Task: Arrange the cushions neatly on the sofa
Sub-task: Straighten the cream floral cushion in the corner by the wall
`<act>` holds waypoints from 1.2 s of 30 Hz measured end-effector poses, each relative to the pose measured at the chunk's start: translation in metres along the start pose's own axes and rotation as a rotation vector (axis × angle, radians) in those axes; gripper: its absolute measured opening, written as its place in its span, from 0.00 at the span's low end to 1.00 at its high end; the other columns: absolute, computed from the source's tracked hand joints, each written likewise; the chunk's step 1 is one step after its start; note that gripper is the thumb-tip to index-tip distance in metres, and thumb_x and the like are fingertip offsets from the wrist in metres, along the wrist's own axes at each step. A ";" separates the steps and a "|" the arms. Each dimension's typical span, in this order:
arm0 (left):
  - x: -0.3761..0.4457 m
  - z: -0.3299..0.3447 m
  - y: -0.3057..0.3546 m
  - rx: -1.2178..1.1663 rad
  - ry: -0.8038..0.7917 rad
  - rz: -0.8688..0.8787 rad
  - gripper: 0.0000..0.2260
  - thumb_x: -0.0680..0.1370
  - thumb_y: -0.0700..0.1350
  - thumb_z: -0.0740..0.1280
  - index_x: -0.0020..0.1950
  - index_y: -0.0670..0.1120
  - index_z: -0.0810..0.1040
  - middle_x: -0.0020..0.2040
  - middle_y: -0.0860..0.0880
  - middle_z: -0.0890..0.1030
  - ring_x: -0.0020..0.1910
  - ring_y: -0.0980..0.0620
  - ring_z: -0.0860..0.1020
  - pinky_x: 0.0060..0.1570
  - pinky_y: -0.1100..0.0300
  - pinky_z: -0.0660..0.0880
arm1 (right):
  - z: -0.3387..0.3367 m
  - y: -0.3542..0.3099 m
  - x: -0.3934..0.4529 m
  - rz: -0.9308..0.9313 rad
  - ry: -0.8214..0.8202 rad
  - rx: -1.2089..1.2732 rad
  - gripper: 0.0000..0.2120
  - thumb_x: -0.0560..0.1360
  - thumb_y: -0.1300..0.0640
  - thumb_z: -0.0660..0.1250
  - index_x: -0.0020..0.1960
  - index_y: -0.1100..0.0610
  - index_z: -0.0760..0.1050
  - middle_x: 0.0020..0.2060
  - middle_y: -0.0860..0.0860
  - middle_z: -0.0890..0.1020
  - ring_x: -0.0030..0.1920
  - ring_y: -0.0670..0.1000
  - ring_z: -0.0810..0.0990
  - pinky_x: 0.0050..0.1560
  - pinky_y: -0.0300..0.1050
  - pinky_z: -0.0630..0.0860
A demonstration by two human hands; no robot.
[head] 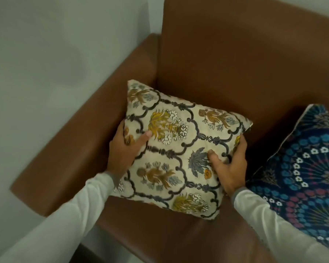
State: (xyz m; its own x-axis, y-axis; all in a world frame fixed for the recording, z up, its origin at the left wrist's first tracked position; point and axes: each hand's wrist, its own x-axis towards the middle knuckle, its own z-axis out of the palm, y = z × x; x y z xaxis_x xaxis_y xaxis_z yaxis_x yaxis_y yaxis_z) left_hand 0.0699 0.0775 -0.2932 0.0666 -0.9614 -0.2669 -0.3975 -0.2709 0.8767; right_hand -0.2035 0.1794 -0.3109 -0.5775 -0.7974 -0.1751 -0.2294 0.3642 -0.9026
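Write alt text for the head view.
Both hands, left hand and right hand, grip the sides of a cream floral cushion at the corner of a brown sofa. A dark blue patterned cushion lies to its right.

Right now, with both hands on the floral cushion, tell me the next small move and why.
Probably push the floral cushion back into the corner against the sofa's backrest. The left hand and right hand grip its sides, and it sits tilted, near the armrest.

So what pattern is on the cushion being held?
Cream cushion with yellow-grey floral motifs, head view.
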 end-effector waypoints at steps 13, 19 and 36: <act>-0.016 -0.028 -0.005 0.300 0.366 0.117 0.50 0.76 0.78 0.63 0.89 0.63 0.42 0.69 0.45 0.82 0.64 0.39 0.83 0.63 0.33 0.81 | 0.058 -0.105 0.102 -0.401 -0.558 -0.385 0.56 0.73 0.32 0.75 0.85 0.34 0.37 0.87 0.57 0.49 0.86 0.63 0.50 0.81 0.66 0.56; -0.017 -0.032 0.016 0.848 0.562 0.348 0.50 0.79 0.74 0.61 0.89 0.42 0.54 0.84 0.27 0.60 0.83 0.27 0.62 0.80 0.29 0.59 | 0.054 -0.098 0.104 -0.704 -0.240 -0.795 0.55 0.72 0.20 0.61 0.88 0.46 0.46 0.84 0.70 0.51 0.84 0.70 0.54 0.82 0.70 0.55; 0.025 -0.026 0.019 1.273 0.519 0.756 0.43 0.83 0.73 0.59 0.88 0.45 0.64 0.85 0.31 0.64 0.84 0.31 0.65 0.80 0.30 0.63 | 0.071 -0.115 0.123 -1.008 -0.298 -1.032 0.61 0.68 0.14 0.54 0.88 0.50 0.45 0.85 0.68 0.48 0.86 0.67 0.50 0.82 0.71 0.52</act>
State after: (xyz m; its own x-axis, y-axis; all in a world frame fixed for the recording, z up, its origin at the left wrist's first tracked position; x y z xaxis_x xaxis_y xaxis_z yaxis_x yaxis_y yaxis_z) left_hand 0.0876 0.0466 -0.2725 -0.3089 -0.8336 0.4579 -0.9465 0.2221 -0.2341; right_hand -0.1920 0.0054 -0.2562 0.3115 -0.9375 0.1552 -0.9464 -0.3208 -0.0383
